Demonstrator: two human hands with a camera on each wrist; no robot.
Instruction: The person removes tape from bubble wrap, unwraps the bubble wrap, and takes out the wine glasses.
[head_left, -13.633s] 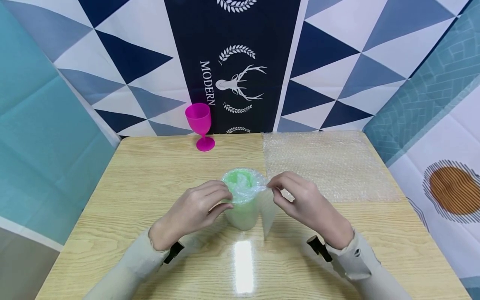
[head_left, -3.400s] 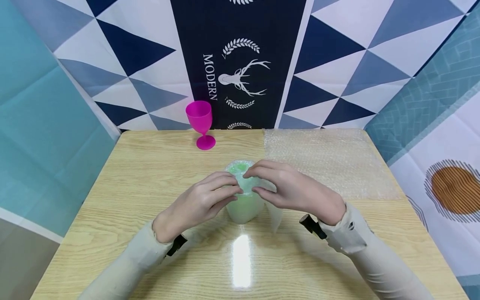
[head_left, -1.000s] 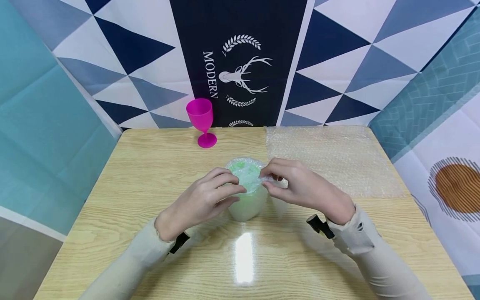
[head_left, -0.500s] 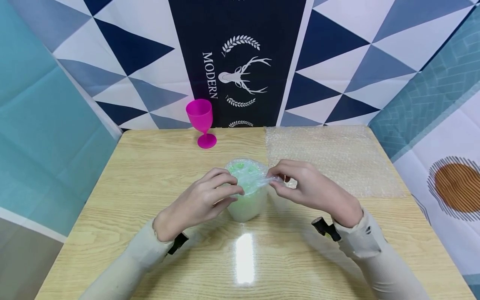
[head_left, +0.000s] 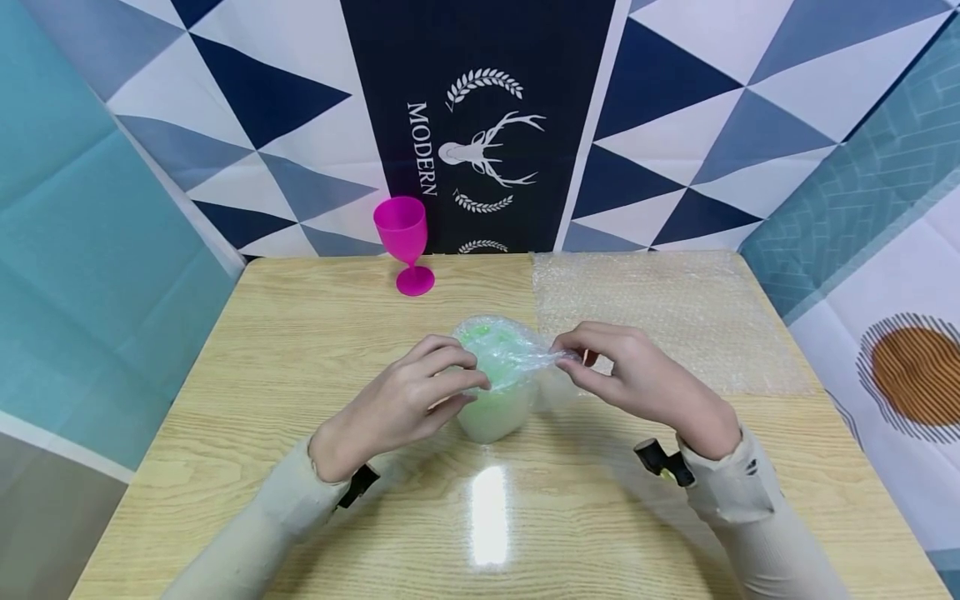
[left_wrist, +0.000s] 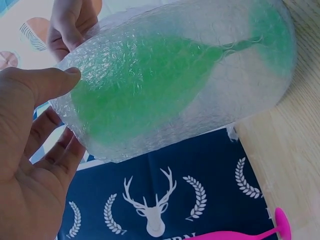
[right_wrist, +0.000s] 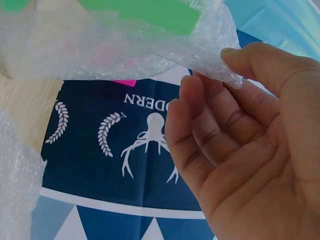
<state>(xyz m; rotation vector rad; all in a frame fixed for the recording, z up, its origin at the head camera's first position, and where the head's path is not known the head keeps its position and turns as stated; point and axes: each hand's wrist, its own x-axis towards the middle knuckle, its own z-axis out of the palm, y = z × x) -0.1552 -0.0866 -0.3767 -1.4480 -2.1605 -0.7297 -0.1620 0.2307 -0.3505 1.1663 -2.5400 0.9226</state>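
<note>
A green goblet [left_wrist: 140, 85] shows through the clear bubble wrap [head_left: 491, 412] rolled round it. The wrapped bundle stands upright on the table, its foot end down. My left hand [head_left: 408, 387] grips the wrap's upper edge on the left, thumb on the outside and fingers curled at the rim in the left wrist view. On the other side my right hand [head_left: 633, 367] pinches a gathered corner of the wrap between thumb and fingers. That corner is stretched out to the right over the goblet's mouth. Part of the bundle's left side is hidden behind my left hand.
A magenta goblet [head_left: 401, 233] stands at the back of the wooden table [head_left: 300, 333], left of centre. A flat sheet of bubble wrap [head_left: 667, 325] lies at the back right, reaching near my right hand. A patterned cloth wall [head_left: 480, 50] rises behind the table.
My right hand, close to the rim a second ago, has moved right, drawing the pinched wrap corner outward. The left hand and the bundle have stayed nearly in place.
</note>
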